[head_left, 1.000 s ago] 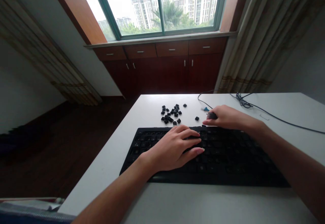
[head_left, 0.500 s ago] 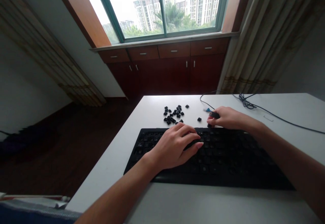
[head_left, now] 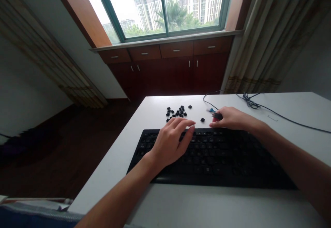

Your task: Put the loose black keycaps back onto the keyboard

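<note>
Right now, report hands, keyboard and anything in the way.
Left hand over keyboard, grip unclear. Right hand gripping small black object. Keyboard on table. Possible clutter: loose keycaps beyond far edge.

Black keyboard [head_left: 207, 169] lay lengthwise on white surface [head_left: 111, 176]. Left hand [head_left: 170, 141] was over its left half, thumb and index tips close together near the back edge; couldn't tell if anything was between them. Right hand [head_left: 229, 118] gripped a small black tool [head_left: 217, 116] just behind the keyboard; forearm crossed over its right side. Loose black keycaps [head_left: 181, 113] sat clustered beyond the left hand, one single keycap [head_left: 202, 120] apart, between the hands. Small blue-ended item [head_left: 212, 110] lay just beside the tool. Black cable [head_left: 287, 116], partly bundled, plus thin bent wire [head_left: 272, 118], at right. Behind: red-brown cabinets [head_left: 165, 74] under window [head_left: 165, 10], curtains [head_left: 261, 38] either side.
</note>
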